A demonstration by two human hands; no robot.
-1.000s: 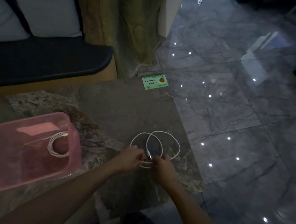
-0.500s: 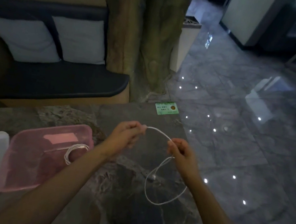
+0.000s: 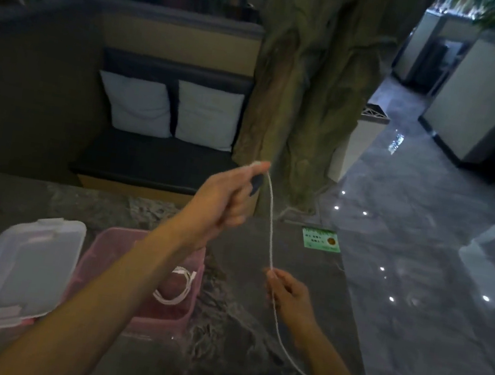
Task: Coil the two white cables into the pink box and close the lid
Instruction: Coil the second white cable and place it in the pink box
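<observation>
Raised well above the tabletop since half a second ago, the left hand (image 3: 223, 195) now pinches one end of the second white cable (image 3: 270, 231) at its fingertips, and the loop that hung slack between the hands has been drawn out into a nearly straight line.

Nearest the camera, the cable's free tail trails down past the right forearm toward the table's near edge. The right hand (image 3: 290, 298) is closed loosely around the cable lower down, thumb and fingers together on it, just above the grey marble table (image 3: 252, 329). To the left, the pink box (image 3: 182, 317) stands open on the table with the first white cable (image 3: 178, 286) lying coiled inside it. The clear lid (image 3: 24, 268) lies flat beside the box on its left, touching or nearly touching it.

By my reading the job is about half done: one cable is stowed, the second is stretched out and not yet coiled, and the lid has not yet gone on.

Farther back, a green sticker (image 3: 321, 239) sits near the table's far right corner; its writing is too small to read. Beyond it are a dark bench with two white cushions (image 3: 168, 109) and an artificial tree trunk (image 3: 310, 85). No brand is legible anywhere.
</observation>
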